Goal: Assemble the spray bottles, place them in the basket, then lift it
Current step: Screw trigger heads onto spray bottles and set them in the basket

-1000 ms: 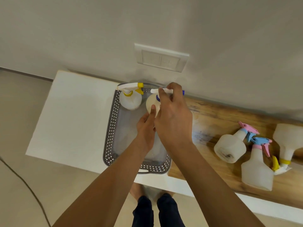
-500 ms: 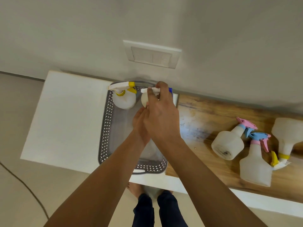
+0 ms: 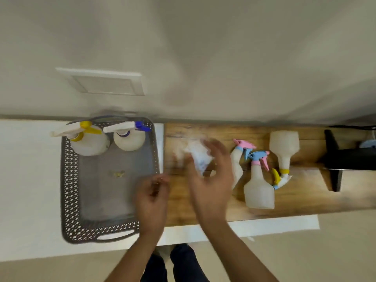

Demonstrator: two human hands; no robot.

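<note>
A grey perforated basket (image 3: 67,180) sits on the white table at the left. Two assembled spray bottles stand at its far end, one with a yellow trigger (image 3: 89,143) and one with a blue trigger (image 3: 129,141). My left hand (image 3: 151,198) hovers blurred over the basket's right edge, fingers loosely apart, holding nothing. Over the wooden board (image 3: 301,192), my right hand (image 3: 211,184) is open and blurred. It partly covers a bottle with a pink and blue trigger (image 3: 237,161). Beside that lie a second pink and blue bottle (image 3: 258,190) and a yellow-collared bottle (image 3: 284,146).
A loose-looking yellow, white and blue trigger head (image 3: 280,180) lies at the neck of the yellow-collared bottle. A black object (image 3: 343,159) stands at the board's right end. A wall with a switch plate (image 3: 105,82) runs directly behind the table. A small scrap (image 3: 118,174) lies on the basket floor.
Both hands let go of the blue-trigger bottle, which now stands in the basket, and swung right towards the wooden board. The view also shifted right.
</note>
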